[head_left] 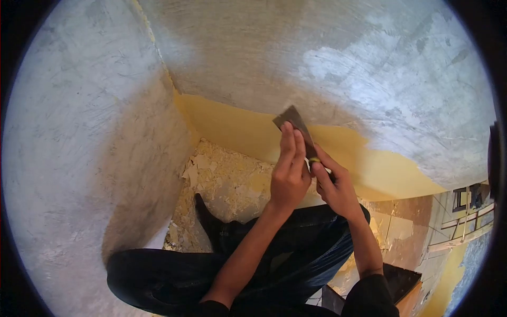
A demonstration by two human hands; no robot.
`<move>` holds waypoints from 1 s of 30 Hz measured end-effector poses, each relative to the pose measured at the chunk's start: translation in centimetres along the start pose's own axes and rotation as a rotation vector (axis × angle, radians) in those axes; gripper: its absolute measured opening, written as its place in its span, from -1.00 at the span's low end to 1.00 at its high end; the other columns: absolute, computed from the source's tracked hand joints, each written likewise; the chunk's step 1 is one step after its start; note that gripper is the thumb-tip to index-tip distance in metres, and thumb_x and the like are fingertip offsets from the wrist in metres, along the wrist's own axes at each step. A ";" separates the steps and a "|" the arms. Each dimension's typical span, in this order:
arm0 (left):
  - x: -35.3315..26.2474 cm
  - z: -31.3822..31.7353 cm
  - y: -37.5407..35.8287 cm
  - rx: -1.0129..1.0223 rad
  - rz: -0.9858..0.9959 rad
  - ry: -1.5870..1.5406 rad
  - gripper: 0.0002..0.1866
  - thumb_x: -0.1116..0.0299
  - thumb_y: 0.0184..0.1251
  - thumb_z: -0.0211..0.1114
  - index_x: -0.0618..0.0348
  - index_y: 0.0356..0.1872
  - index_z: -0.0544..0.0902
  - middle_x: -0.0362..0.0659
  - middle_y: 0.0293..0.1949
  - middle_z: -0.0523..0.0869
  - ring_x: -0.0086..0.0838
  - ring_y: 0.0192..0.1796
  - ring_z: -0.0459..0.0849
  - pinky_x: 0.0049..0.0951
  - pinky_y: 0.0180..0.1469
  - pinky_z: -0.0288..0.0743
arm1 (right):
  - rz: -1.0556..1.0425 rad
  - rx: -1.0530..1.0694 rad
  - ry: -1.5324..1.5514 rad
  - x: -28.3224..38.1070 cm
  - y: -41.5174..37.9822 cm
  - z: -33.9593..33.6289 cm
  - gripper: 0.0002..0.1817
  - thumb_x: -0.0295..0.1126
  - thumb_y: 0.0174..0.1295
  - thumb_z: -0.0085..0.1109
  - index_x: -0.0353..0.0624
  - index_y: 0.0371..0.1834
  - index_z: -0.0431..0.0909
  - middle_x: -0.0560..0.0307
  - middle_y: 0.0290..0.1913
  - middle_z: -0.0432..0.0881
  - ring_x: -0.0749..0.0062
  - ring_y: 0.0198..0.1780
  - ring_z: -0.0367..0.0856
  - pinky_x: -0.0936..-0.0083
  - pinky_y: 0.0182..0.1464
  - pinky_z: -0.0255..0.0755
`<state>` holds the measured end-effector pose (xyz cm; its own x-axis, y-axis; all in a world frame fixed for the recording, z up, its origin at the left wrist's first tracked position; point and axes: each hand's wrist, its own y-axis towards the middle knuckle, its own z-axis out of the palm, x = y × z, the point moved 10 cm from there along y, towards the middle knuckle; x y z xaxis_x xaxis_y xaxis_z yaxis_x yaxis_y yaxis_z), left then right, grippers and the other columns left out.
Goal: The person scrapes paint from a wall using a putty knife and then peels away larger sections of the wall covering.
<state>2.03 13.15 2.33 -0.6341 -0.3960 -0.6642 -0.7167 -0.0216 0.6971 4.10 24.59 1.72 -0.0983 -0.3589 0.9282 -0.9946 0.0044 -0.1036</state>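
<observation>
Gripping a scraper [302, 138] by its handle in the right hand [340, 193], with the blade angled up and leftward in front of the yellow strip [232, 124], near its border with the bare grey wall [253, 58]. Reaching in with the left hand [289, 187] to the flat of the blade, probably for steadying thin metal and adding pressure close to the working edge. Crouching or sitting low, with dark-clad legs [169, 272] bent beneath, apparently for bringing both arms level with the strip, beside floor strewn with flakes [203, 164]. Clamping the right fingers around the handle, thumb and forefinger near the neck. Laying the left index and middle fingers nearly straight and close together on the blade, not wrapped around it. Impossible to tell contact between edge and wall.
</observation>
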 end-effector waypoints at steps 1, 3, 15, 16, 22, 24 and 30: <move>-0.2 0.4 -0.2 -0.005 -0.021 -0.025 -0.36 0.75 0.16 0.15 0.45 0.36 0.32 0.31 0.40 0.26 0.10 0.39 0.35 -0.17 0.21 0.53 | 0.046 -0.009 0.036 -0.7 -0.2 -0.5 -0.56 -0.39 0.47 0.02 -0.18 0.39 0.38 0.22 -0.27 0.56 0.70 -0.48 0.36 0.70 -0.46 0.32; -0.8 1.0 -0.5 -0.004 -0.021 -0.035 -0.37 0.74 0.16 0.15 0.45 0.35 0.34 0.31 0.40 0.27 0.11 0.38 0.36 -0.17 0.22 0.52 | 0.068 0.004 0.069 -0.9 -0.7 -1.3 -0.55 -0.37 0.48 0.02 -0.14 0.41 0.36 0.27 -0.34 0.51 0.73 -0.52 0.30 0.73 -0.50 0.25; -2.2 3.2 -2.8 0.061 -0.090 -0.147 -0.31 0.64 0.27 0.05 0.53 0.44 0.06 0.47 0.44 -0.01 0.34 0.46 0.09 0.04 0.37 0.32 | 0.250 0.133 0.092 -2.0 -2.7 -2.3 -0.53 -0.22 0.53 -0.08 -0.01 0.46 0.30 0.35 -0.49 0.39 0.77 -0.63 0.22 0.77 -0.61 0.16; -1.8 3.6 -2.6 0.105 -0.106 -0.165 -0.29 0.64 0.27 0.05 0.52 0.45 0.03 0.45 0.45 -0.03 0.33 0.46 0.08 0.01 0.36 0.33 | 0.251 0.123 0.095 -1.9 -2.4 -2.3 -0.54 -0.20 0.54 -0.09 0.01 0.46 0.31 0.34 -0.49 0.39 0.76 -0.64 0.21 0.76 -0.63 0.15; 1.4 2.8 -2.2 0.084 -0.227 -0.207 -0.27 0.67 0.29 0.01 0.42 0.49 -0.02 0.39 0.48 -0.06 0.24 0.48 0.05 -0.13 0.20 0.50 | 0.181 0.176 -0.020 -1.6 0.8 0.1 -0.55 -0.20 0.53 -0.08 -0.02 0.43 0.36 0.34 -0.51 0.37 0.75 -0.62 0.23 0.72 -0.62 0.18; 1.5 2.1 -1.8 0.065 -0.188 -0.129 -0.26 0.67 0.28 0.02 0.43 0.49 -0.02 0.38 0.48 -0.04 0.24 0.48 0.07 -0.13 0.20 0.50 | 0.212 0.173 -0.008 -1.4 0.6 0.3 -0.55 -0.21 0.53 -0.07 -0.02 0.43 0.36 0.34 -0.52 0.37 0.75 -0.60 0.24 0.72 -0.60 0.19; 0.3 2.8 -2.1 0.072 -0.168 -0.148 -0.26 0.69 0.25 0.01 0.46 0.48 -0.01 0.41 0.47 -0.02 0.22 0.49 0.03 -0.09 0.31 0.39 | 0.221 0.132 -0.016 -1.3 -0.3 -0.6 -0.56 -0.22 0.52 -0.06 -0.01 0.42 0.37 0.34 -0.52 0.38 0.75 -0.59 0.26 0.72 -0.58 0.20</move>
<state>2.56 15.61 -0.13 -0.5358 -0.2530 -0.8056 -0.8314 -0.0086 0.5556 4.52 25.59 0.70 -0.3109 -0.3774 0.8723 -0.9361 -0.0372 -0.3497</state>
